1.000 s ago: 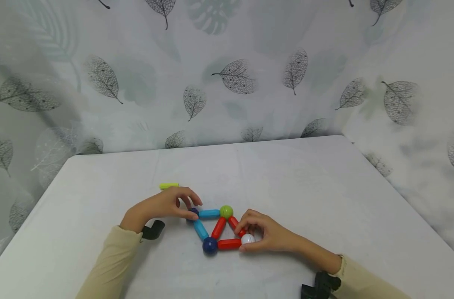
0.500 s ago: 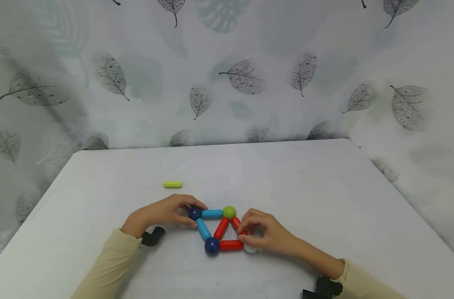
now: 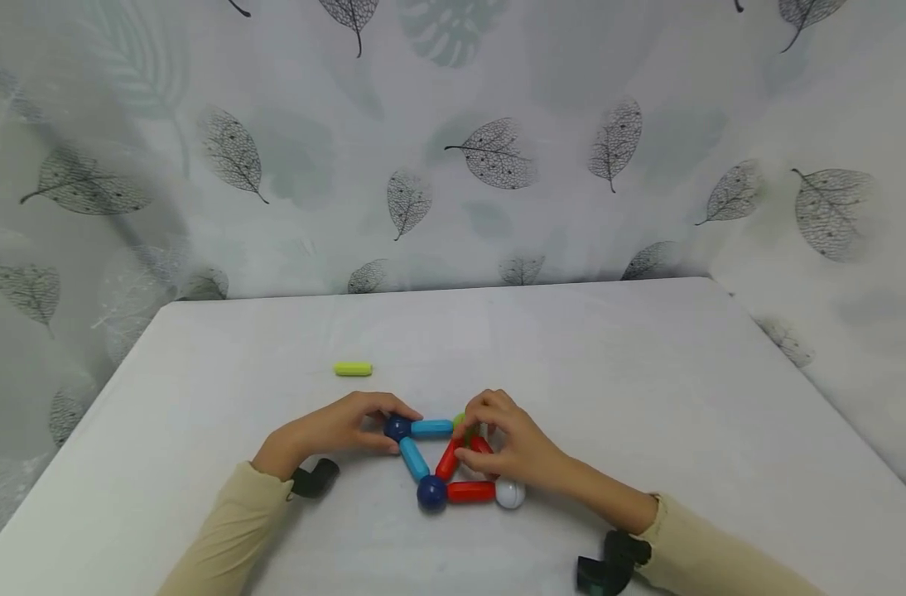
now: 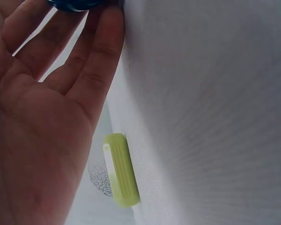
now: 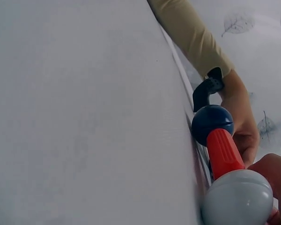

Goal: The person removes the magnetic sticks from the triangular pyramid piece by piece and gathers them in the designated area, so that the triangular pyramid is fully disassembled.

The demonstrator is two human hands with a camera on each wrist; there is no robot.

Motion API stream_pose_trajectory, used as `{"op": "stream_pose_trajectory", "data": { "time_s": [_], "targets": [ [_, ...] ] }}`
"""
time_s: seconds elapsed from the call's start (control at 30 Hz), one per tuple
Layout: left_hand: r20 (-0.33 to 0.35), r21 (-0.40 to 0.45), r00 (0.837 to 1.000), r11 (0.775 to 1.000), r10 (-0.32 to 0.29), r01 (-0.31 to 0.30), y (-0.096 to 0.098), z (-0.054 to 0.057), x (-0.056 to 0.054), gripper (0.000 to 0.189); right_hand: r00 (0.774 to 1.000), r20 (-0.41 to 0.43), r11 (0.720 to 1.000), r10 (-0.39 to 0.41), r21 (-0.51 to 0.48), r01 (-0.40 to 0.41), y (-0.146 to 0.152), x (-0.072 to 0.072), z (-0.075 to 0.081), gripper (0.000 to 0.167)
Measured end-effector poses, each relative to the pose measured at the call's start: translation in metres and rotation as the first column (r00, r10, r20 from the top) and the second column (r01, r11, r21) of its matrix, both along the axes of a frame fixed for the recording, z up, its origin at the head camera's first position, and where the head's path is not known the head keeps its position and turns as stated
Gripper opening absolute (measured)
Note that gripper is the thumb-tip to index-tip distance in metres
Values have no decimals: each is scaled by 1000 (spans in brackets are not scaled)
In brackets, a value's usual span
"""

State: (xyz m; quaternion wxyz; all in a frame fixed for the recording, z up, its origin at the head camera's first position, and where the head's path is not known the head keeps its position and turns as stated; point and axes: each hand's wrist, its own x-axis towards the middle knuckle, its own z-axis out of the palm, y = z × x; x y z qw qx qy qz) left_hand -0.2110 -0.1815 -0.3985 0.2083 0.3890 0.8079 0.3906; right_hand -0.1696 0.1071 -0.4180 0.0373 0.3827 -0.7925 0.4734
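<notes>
Looking for words or labels, we find none we can read on any toy piece. Our left hand (image 3: 334, 430) sits left of the middle of the head picture, its fingertips pinching the dark blue plastic ball (image 3: 397, 428) at the left corner of the flat shape of sticks and balls (image 3: 453, 463). Our right hand (image 3: 508, 443) curls over the top right of the shape and pinches the slanted red plastic stick (image 3: 481, 445) by the lime green ball (image 3: 460, 420). The round white ball (image 3: 509, 493) lies at the lower right corner, just beside that hand. A short lime green plastic stick (image 3: 353, 369) lies alone, up and left. The white table (image 3: 647, 397) has wide bare room toward its right and far edges. A leaf-print cloth (image 3: 490, 153) hangs behind.
</notes>
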Motion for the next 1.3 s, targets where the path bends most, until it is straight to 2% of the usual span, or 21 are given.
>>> {"op": "stream_pose_trajectory", "data": {
  "time_s": [0.13, 0.27, 0.4, 0.53, 0.8, 1.13, 1.3],
  "targets": [
    [-7, 3, 1000, 1000, -3, 3, 1, 0, 0, 43, 999, 30, 999, -20, 31, 19, -4, -6, 1, 22],
    [-8, 11, 1000, 1000, -8, 8, 1, -1, 1, 43, 994, 110, 998, -5, 60, -1, -7, -10, -2, 27],
    [-12, 18, 1000, 1000, -13, 13, 1, -1, 1, 41, 974, 228, 994, -7, 111, -18, -12, -14, -3, 28],
    [-40, 22, 999, 1000, -7, 8, 2, -3, 0, 40, 948, 314, 988, -55, 154, 6, -16, -14, -3, 27],
    [-116, 8, 992, 999, 44, -43, 5, -3, -1, 35, 936, 337, 989, -100, 135, 57, -18, -15, -11, 22],
    [-80, -3, 995, 998, 61, -62, 5, -3, -1, 30, 939, 333, 990, -89, 132, 48, -19, -13, -11, 22],
    [-65, 7, 997, 999, 41, -41, 2, -1, -1, 28, 941, 327, 991, -83, 125, 44, -19, -12, -11, 22]
  ]
}}
